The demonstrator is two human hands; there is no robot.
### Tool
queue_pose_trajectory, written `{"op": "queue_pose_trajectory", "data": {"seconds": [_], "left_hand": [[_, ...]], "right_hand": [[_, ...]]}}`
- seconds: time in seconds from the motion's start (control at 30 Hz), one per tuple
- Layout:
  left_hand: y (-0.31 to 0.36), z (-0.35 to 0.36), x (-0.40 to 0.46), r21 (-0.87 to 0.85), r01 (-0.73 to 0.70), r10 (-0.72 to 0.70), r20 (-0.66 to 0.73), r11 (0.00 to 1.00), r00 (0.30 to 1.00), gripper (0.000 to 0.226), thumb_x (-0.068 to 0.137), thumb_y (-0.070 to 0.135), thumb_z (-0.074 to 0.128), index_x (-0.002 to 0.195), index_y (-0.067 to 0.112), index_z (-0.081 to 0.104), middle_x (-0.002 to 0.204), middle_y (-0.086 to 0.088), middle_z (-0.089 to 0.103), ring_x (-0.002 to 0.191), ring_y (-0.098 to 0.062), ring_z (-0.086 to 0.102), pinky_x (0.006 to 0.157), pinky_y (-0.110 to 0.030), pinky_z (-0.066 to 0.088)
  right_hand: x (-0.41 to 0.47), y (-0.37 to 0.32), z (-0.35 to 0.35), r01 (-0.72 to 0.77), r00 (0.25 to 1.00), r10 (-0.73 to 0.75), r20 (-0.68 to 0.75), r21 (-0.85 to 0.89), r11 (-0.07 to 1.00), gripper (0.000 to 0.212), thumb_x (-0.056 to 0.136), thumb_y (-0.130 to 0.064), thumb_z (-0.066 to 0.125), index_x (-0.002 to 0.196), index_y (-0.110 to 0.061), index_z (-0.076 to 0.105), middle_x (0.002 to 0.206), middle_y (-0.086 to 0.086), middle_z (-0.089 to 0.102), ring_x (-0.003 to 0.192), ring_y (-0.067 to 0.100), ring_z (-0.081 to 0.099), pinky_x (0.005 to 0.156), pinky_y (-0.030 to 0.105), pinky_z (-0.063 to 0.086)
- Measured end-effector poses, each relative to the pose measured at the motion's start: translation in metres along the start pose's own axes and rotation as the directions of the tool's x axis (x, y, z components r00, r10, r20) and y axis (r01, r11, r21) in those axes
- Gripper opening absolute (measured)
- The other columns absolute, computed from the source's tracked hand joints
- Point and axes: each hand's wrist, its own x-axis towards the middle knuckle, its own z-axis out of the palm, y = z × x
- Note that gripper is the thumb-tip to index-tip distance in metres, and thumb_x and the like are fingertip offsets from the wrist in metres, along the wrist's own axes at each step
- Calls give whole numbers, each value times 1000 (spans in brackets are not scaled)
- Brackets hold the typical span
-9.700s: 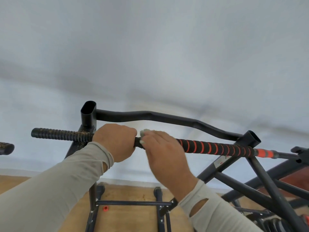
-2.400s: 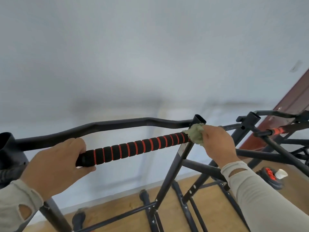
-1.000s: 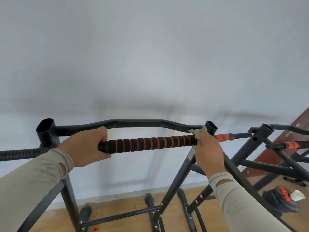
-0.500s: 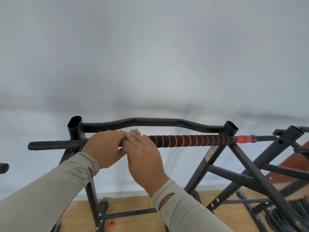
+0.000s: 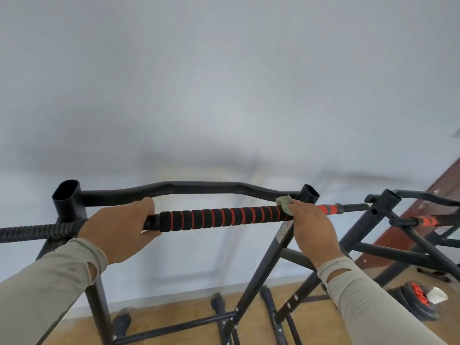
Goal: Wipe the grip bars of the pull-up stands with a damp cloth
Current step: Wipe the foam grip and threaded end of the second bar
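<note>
- A pale wall [image 5: 224, 83] fills the background, with a wooden floor [image 5: 174, 312] below.
- The black pull-up stand [image 5: 69, 202] carries a foam grip bar [image 5: 219, 217] ringed in orange.
- The left hand [image 5: 119, 227] is curled around the bar's left end.
- The right hand [image 5: 311, 227] presses a greenish cloth [image 5: 283, 202] onto the bar's right end; its fingers curve over it.
- 1 more stand [image 5: 383, 202] is at right.

No text, number or brand could be read in your view. A white sticker [image 5: 283, 229] with a small red mark sat on the slanted post of the stand [image 5: 261, 270] below the bar, but its print was too blurred.
</note>
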Motion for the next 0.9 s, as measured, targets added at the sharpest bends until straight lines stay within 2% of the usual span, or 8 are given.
{"op": "queue_pose_trajectory", "data": {"seconds": [0.1, 0.23, 0.37, 0.47, 0.57, 0.73, 0.8, 0.9], "left_hand": [[1, -7, 1, -18, 30, -29, 71, 999, 997, 35, 86, 62, 59, 84, 32, 41, 60, 10, 55, 49, -6, 53, 49, -20, 37], [-3, -7, 3, -14, 35, -33, 81, 999, 996, 36, 82, 66, 60, 81, 33, 45, 55, 10, 56, 47, -5, 54, 50, -19, 41], [-7, -6, 6, -18, -4, 6, 97, 1000, 995, 35, 83, 67, 58, 78, 34, 48, 59, 10, 59, 51, -5, 57, 53, -18, 45], [-11, -1, 9, -68, -38, 45, 96, 997, 994, 35, 84, 65, 59, 76, 33, 48, 62, 10, 60, 56, -5, 58, 60, -23, 51], [-15, 4, 11, -106, -77, 84, 60, 991, 995, 34, 84, 63, 60, 76, 32, 49, 67, 11, 59, 62, -6, 57, 64, -24, 50], [-19, 9, 10, -76, -194, 191, -46, 978, 981, 34, 83, 62, 62, 68, 37, 47, 73, 18, 47, 70, -4, 51, 65, -24, 46], [-16, 11, 7, -40, -194, 191, -70, 980, 979, 31, 84, 60, 63, 69, 37, 49, 73, 17, 44, 69, -7, 50, 65, -27, 47], [-9, 14, 2, -34, -159, 157, -63, 987, 986, 26, 87, 61, 60, 86, 34, 58, 80, 15, 48, 76, -11, 53, 70, -30, 48]], "right_hand": [[9, 20, -6, -107, 986, 112, 121, -43, 993, 57, 94, 0, 56, 143, -29, 58, 139, -10, 64, 127, 20, 58, 109, 34, 47], [13, 4, 2, -218, 974, 213, 81, 51, 975, 49, 91, 4, 55, 130, -24, 65, 119, -8, 69, 113, 20, 64, 94, 29, 52], [6, -43, 5, -288, 957, 289, 29, 241, 927, 32, 100, -3, 53, 125, -13, 70, 123, 2, 72, 120, 22, 66, 107, 32, 48], [-8, -103, 1, -138, 985, 165, -53, 333, 933, 21, 100, -8, 54, 112, -15, 70, 106, 1, 73, 104, 23, 68, 92, 36, 57], [-18, -169, 4, 27, 990, 32, -140, 402, 915, 16, 100, -10, 57, 107, -18, 69, 96, -4, 70, 92, 17, 67, 93, 33, 55], [-26, -248, 17, 337, 940, -284, -189, 391, 856, 30, 100, -17, 50, 124, -17, 67, 119, -1, 73, 116, 19, 66, 116, 35, 44], [-22, -243, 20, 394, 916, -331, -226, 362, 845, 28, 97, -15, 58, 123, -16, 69, 122, 1, 74, 119, 19, 66, 117, 36, 43], [-17, -216, 23, 497, 865, -432, -255, 334, 801, 32, 96, -7, 55, 125, -13, 68, 125, 3, 72, 121, 22, 64, 113, 39, 46]]}}
